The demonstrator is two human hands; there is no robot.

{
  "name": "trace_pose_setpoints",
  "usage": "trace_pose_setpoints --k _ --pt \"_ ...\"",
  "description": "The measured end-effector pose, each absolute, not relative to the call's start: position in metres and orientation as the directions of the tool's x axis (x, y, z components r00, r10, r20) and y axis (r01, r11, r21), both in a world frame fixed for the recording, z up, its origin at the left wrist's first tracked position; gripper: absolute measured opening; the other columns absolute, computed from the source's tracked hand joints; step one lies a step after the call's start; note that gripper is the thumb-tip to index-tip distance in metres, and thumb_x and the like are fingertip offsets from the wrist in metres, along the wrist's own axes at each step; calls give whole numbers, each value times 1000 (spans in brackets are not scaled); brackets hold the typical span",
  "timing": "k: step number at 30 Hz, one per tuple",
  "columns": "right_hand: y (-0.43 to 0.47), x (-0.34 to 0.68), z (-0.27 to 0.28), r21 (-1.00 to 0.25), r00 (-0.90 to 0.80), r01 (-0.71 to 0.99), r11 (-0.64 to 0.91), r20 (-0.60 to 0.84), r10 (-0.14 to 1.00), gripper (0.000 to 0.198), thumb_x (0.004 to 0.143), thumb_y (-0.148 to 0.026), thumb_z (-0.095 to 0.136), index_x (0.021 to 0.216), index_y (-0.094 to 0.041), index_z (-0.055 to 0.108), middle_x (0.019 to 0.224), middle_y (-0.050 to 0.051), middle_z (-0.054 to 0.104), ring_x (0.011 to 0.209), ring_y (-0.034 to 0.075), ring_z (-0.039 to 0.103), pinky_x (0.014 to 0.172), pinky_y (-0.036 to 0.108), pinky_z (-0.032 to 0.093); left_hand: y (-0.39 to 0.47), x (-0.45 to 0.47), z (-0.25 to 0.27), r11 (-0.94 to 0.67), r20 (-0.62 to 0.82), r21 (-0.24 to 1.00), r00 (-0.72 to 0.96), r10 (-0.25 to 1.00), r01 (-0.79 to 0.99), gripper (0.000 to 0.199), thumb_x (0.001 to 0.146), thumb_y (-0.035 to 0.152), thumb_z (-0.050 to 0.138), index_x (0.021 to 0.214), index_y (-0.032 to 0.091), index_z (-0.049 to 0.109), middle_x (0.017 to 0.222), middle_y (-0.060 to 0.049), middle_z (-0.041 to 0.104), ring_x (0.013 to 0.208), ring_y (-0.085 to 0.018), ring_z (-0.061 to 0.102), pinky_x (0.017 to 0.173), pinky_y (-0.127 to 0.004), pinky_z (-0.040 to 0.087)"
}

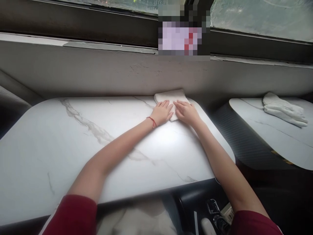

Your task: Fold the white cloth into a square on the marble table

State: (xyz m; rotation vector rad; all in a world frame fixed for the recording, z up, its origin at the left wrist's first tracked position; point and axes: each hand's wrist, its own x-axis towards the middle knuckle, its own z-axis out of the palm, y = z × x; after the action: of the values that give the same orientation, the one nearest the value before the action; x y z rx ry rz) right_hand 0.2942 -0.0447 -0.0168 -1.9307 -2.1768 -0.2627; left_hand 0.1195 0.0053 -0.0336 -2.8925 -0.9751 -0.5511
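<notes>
Two bare hands lie on a white cloth [171, 95] at the far edge of a marbled table [61, 153].
Nearest are dark red sleeves [75, 213], then both forearms stretching over the white surface; a red bracelet [153, 121] circles the left wrist. The left hand [161, 113] rests flat, fingers slightly spread, while the right hand [187, 112] lies just beside it with fingers extended close together; neither grips around the cloth, which sits near the far right corner, against the wall [110, 71]. Rightward, a second cloth [283, 109] lies on another table [290, 140]. Beyond the wall stand window panes [259, 18].
</notes>
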Motion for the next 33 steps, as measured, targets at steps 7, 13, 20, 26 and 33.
trace_pose_setpoints --k 7,13,20,26,33 --pt "-45 296 -16 -62 -106 989 132 315 943 51 93 -26 39 137 -14 62 135 18 64 122 33 56 96 45 42 5 118 -29 -825 329 47 771 545 564 50 103 34 34 141 6 51 152 -21 49 140 -31 45 114 -43 32" --pt "-67 268 20 16 -13 1000 11 168 986 40 92 -21 42 112 -13 76 104 15 75 92 27 65 73 33 42 -7 100 -7 -875 304 -55 843 443 480 33 94 28 43 114 10 64 114 -18 69 106 -31 61 90 -41 43" --pt "-150 204 50 163 66 985 -63 -8 998 33 90 -16 45 80 -12 76 78 16 73 70 23 64 57 30 31 -72 82 -1 -943 318 -67 903 288 325 20 83 21 51 92 10 65 85 -15 68 81 -27 60 69 -38 42" --pt "-231 185 41 -37 339 941 -337 90 936 35 93 -22 46 66 -15 67 67 11 68 54 17 53 52 28 28 -114 88 -7 -989 349 -44 929 120 144 18 89 21 46 85 14 62 77 -11 64 71 -23 53 62 -37 41" --pt "-285 192 14 -295 277 937 -189 293 915 43 99 -40 43 68 -20 64 65 3 63 54 15 53 54 28 32 -118 92 -10 -991 343 33 930 132 129 23 95 23 45 82 15 62 87 -11 64 83 -23 53 74 -35 46"
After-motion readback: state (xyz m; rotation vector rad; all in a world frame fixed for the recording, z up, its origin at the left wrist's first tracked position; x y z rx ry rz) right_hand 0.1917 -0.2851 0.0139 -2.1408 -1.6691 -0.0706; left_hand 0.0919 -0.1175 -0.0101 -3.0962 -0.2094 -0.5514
